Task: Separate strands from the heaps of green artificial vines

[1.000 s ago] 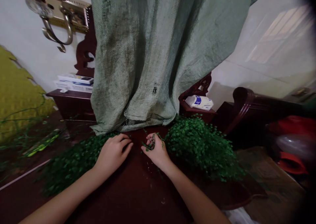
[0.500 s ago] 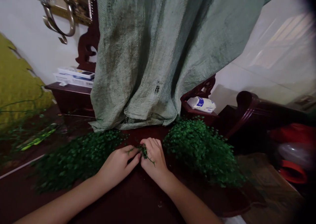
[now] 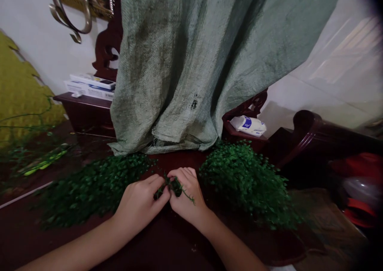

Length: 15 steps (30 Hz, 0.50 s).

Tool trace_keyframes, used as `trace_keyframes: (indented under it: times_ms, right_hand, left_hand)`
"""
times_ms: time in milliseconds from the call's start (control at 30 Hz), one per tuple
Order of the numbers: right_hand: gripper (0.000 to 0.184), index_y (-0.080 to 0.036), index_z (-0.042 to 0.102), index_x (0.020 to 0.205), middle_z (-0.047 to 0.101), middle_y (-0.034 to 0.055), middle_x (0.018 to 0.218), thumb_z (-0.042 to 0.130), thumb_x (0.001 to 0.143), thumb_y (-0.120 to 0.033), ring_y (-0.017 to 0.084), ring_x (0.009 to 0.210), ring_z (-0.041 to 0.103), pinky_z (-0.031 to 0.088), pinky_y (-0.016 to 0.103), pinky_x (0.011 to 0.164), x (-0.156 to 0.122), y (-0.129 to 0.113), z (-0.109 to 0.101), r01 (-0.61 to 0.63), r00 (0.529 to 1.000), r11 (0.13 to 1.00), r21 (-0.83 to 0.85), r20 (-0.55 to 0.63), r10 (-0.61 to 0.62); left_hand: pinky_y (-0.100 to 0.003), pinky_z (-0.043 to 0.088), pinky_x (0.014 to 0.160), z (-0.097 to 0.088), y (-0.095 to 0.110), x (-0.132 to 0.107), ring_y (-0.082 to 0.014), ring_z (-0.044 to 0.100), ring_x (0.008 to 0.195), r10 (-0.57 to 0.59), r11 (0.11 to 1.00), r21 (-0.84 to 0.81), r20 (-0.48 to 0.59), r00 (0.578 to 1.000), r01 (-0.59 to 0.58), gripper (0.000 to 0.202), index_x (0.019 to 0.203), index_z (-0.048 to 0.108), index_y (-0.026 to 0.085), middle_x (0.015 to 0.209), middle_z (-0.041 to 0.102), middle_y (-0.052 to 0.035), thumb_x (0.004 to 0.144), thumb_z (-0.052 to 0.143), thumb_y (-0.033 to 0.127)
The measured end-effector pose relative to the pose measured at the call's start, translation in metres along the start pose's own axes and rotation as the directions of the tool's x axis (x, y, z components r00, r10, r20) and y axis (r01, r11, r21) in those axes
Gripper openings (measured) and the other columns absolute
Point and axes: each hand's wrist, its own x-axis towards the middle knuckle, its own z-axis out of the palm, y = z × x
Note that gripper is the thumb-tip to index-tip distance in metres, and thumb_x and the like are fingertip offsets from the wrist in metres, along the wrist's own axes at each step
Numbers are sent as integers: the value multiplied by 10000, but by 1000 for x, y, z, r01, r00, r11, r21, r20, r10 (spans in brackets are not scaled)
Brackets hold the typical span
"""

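A small green leafy sprig (image 3: 173,185) is pinched between both my hands over a dark red wooden table (image 3: 167,239). My left hand (image 3: 140,203) is closed, its fingers gripping the sprig's left end. My right hand (image 3: 187,195) is closed on the right end, knuckles up, with a thin stem trailing over it. A flat heap of green leafy strands (image 3: 89,187) lies to the left of my hands. A taller mound of the same greenery (image 3: 248,181) sits to the right.
A large grey-green woven sack (image 3: 194,63) hangs down behind the table. Boxes (image 3: 89,85) rest on a dark side table at left, a white packet (image 3: 248,124) on a carved stand at right. Yellow fabric (image 3: 20,99) lies far left, red items (image 3: 356,183) far right.
My hands have come together from slightly apart. The left hand, empty before, now grips the sprig that the right hand held alone.
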Motion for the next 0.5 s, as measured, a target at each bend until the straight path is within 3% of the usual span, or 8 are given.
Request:
trace_keyframes:
  times_ms: [233,500]
  right_hand:
    - [355,-228,555,1025,643,12,839,536,696,-97,183,806,603,420,354,850,1,-11,-14,-20,1000,988,151,18,17]
    - [394,-241,554,1067,621,7,859,560,700,-98,188,857,596,472,329,804,-2,-7,-10,-172,985,940,294,64,160]
  left_hand:
    - [-238,422,502,-6,1,2,-152,625,585,27,1000,-4,-36,999,-27,242,822,596,211,745,634,-10,924,396,301]
    - [-257,424,506,-8,3,1,-154,612,563,60,998,28,-66,996,-58,196,810,571,206,742,617,-9,889,401,261]
